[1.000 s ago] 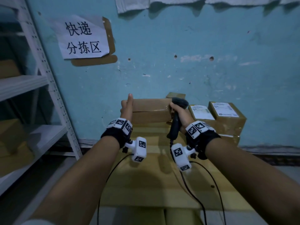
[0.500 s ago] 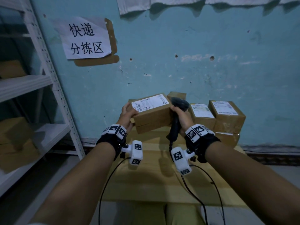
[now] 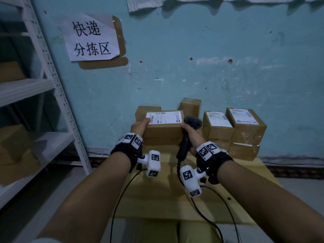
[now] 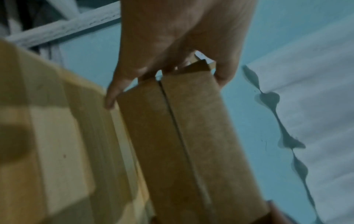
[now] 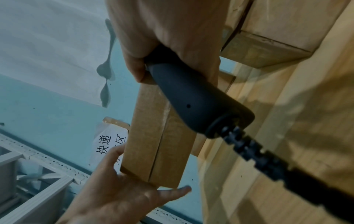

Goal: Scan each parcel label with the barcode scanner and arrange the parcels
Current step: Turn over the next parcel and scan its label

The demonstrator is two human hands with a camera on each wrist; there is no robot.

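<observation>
Two hands on one parcel [image 3: 164, 130], held above the tabletop [image 3: 175, 199] at your 12 o'clock: your left hand [image 3: 139, 127] clamps its left end, your right hand [image 3: 190, 133] wraps the barcode scanner [image 3: 192, 122] and thumbs its right end. The label [image 3: 164, 117] faces up, print too small to read. Wall sign [image 3: 91, 37] at 11 o'clock reads 快递分拣区. Stacked parcels [image 3: 233, 130] crowd 1 o'clock.

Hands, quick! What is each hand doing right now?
Left hand: grips the left end of the labelled parcel, thumb on top.
Right hand: grips the barcode scanner by its handle, thumb against the parcel's right end.
</observation>
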